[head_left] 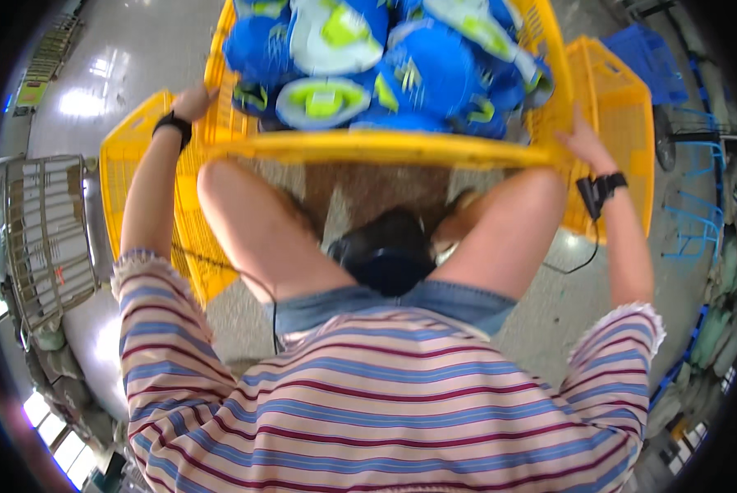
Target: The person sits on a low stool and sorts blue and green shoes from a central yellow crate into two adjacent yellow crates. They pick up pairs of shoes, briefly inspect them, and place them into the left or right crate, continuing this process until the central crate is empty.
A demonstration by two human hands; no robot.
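L grip & R grip clenched on yellow crate rim, 2 arms stretched fwd, blue shoes inside

The top edge is cutting off your yellow crate and the blue and green pieces piled in it. Your left hand's fingertips are disappearing behind the crate wall. Your knees are hiding your feet, and the dark object between them is staying too unclear to identify.

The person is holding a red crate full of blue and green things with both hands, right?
Not quite. The head view shows the crate is yellow, not red. The left hand and right hand do grip its sides, and it is full of blue and green things.
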